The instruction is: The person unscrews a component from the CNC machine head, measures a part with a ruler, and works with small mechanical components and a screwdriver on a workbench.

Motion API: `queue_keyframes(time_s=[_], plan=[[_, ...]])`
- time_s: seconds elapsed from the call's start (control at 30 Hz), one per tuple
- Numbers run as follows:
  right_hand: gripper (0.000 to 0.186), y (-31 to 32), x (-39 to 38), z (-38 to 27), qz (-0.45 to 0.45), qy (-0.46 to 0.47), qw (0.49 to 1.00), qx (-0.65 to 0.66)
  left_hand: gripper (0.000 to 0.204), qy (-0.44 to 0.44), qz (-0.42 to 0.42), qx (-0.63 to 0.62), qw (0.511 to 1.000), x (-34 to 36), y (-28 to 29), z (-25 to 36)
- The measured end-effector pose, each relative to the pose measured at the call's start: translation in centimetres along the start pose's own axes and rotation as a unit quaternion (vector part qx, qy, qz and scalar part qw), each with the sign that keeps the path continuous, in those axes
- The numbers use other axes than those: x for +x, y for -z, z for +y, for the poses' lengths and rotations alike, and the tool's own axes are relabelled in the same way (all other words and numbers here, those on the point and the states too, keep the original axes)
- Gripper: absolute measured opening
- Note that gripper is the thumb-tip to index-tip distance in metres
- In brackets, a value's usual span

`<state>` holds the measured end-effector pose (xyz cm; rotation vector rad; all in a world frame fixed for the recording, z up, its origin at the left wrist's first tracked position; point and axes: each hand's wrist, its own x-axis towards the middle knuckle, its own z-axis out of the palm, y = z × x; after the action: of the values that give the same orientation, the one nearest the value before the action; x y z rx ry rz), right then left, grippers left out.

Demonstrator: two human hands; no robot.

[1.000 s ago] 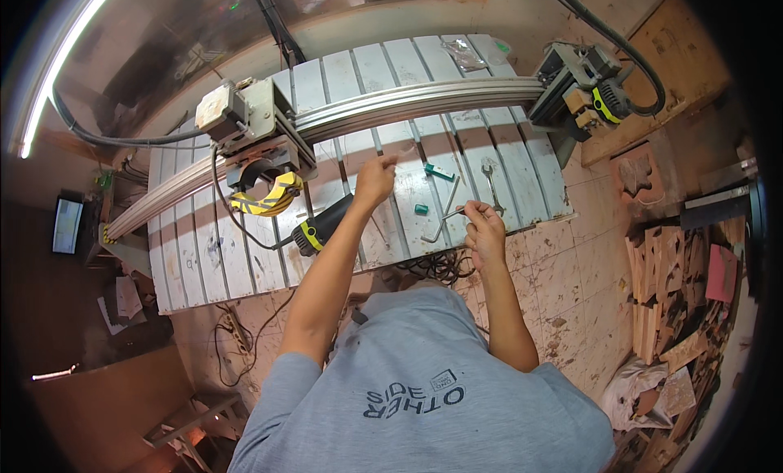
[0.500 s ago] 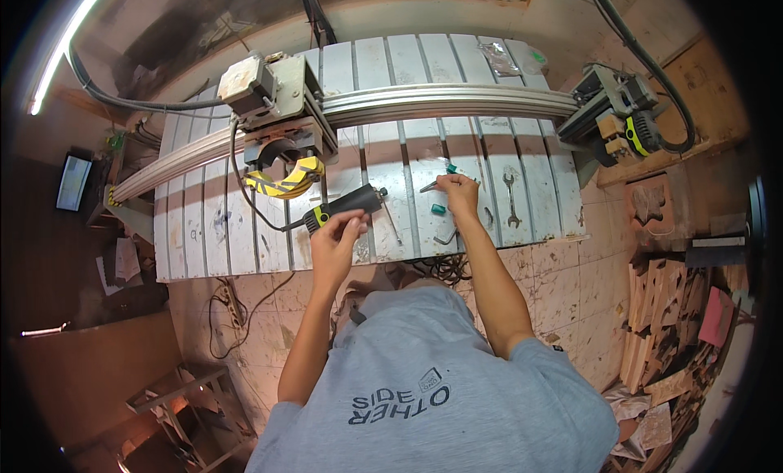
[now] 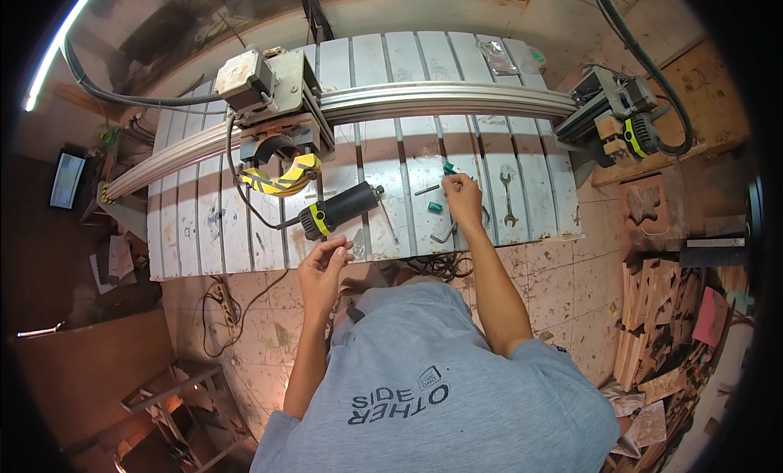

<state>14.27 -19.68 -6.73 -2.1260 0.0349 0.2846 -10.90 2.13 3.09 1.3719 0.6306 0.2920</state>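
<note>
My left hand hovers at the table's near edge, thumb and fingers pinched together; anything between them is too small to make out. Just beyond it lies a black cylindrical spindle motor with a yellow-green band. My right hand is over the table with its fingertips pressed together, what they hold being hidden. Close to those fingertips are a thin dark pointed bit and a green cap. Another green plastic piece lies nearer me, beside a hex key.
An open-end wrench rests right of my right hand. A metal gantry rail spans the slotted table; its carriage carries a ring clamp wrapped in yellow-black tape. A thin rod lies beside the spindle. Wood offcuts are stacked at right.
My left hand has drawn back toward me from the spindle, leaving more of it visible. The pointed bit, earlier at my right fingertips, now appears apart from them on the table.
</note>
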Motion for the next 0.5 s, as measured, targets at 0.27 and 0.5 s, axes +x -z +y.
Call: queue_keyframes(time_s=[0.27, 0.5], plan=[[0.04, 4.2, 0.7, -2.0, -0.207, -0.036, 0.953, 0.216, 0.024, 0.007, -0.01, 0.005, 1.0, -0.6, 0.6, -0.3], [0.046, 3.3, 2.2, -4.0, -0.247, -0.003, 0.937, 0.247, 0.025, 0.009, -0.003, 0.0, 1.0, -1.3, 0.8, -0.5]])
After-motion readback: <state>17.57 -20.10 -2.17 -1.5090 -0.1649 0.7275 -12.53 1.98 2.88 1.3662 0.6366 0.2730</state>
